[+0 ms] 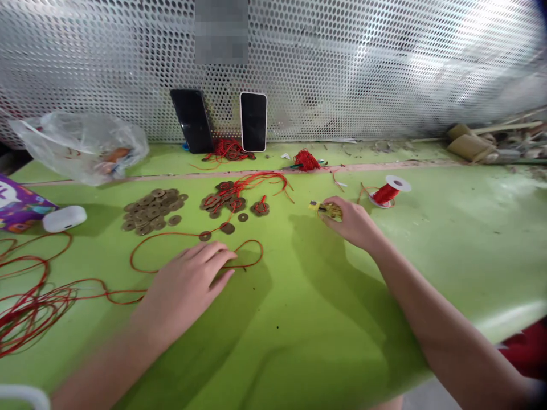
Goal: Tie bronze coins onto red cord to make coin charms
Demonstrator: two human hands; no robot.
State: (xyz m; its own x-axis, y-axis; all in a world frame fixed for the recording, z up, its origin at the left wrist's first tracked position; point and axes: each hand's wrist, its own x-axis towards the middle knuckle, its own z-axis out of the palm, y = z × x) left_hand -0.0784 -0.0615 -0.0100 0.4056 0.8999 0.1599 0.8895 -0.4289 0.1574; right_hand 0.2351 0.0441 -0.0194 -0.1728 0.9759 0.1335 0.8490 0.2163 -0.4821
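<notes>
My left hand (194, 279) lies low over the green table with its fingers stretched out and the thumb apart. Beneath its fingers runs a loop of thin red cord (261, 250); whether they press on it is hard to see. Two round brass coins (227, 228) lie just beyond, with cord leading to them. My right hand (352, 222) is closed around a small, see-through yellow lighter (334, 211), partly hidden by the fingers. A cluster of coins tied with red cord (224, 199) and a separate knotted coin group (260, 208) lie between the hands.
Loose coins (151, 212) are piled at left, near a white case (64, 218) and tangled red cord (38, 307). A spool of red thread (387, 192) stands right. Two phones (253, 122) lean on the perforated metal panel (325, 68); a plastic bag (85, 145) sits back left.
</notes>
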